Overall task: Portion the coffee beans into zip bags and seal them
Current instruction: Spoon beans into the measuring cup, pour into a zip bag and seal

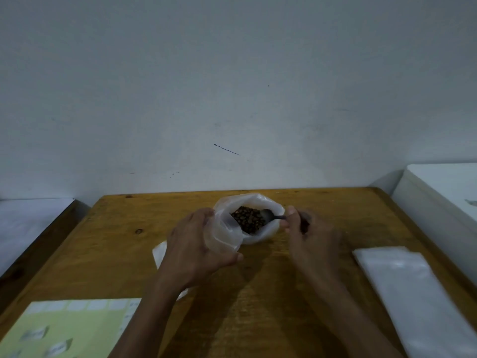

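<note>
A translucent white plastic bag [260,202] stands open at the far middle of the wooden table [258,293], with dark coffee beans [247,218] inside. My left hand [196,244] grips the near left side of the bag's mouth. My right hand [307,233] holds a dark metal spoon [269,215] whose bowl dips into the beans. A small clear zip bag [160,251] lies on the table under my left wrist, mostly hidden.
A stack of clear zip bags [413,288] lies at the right of the table. A green printed sheet [69,329] sits at the near left corner. A white box [444,192] stands to the right, a white surface [28,223] to the left, a wall behind.
</note>
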`<state>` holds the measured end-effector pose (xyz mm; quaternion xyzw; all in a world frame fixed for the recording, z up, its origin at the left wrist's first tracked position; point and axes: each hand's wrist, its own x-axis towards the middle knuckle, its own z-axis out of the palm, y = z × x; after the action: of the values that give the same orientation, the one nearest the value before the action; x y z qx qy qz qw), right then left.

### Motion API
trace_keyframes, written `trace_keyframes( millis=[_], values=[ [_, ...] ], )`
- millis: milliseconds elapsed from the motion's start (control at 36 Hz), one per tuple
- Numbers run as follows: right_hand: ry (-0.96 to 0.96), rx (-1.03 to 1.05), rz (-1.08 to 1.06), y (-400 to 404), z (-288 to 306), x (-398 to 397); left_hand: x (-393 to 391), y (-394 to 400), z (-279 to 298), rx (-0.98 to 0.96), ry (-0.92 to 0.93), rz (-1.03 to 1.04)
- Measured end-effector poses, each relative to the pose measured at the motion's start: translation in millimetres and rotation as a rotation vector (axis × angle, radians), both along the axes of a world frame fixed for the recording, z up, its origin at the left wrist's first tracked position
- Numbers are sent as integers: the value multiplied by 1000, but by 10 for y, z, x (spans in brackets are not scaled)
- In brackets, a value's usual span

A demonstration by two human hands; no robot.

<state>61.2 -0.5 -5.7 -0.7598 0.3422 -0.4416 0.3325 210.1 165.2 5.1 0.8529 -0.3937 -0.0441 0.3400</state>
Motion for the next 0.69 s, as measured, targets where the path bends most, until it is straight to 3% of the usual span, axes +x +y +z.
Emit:
trace_keyframes(
  millis=[139,222,500,694],
  values=[
    [-129,453,-36,101,-51,175,-3,6,-21,-16,11,4],
    [-274,610,-77,88,-25,190,12,42,-54,-25,-3,5],
    [-442,722,-102,21,155,130,11,28,-81,-28,-18,26],
    [-505,754,31,90,325,46,-18,8,-47,-36,-8,43]
  ],
)
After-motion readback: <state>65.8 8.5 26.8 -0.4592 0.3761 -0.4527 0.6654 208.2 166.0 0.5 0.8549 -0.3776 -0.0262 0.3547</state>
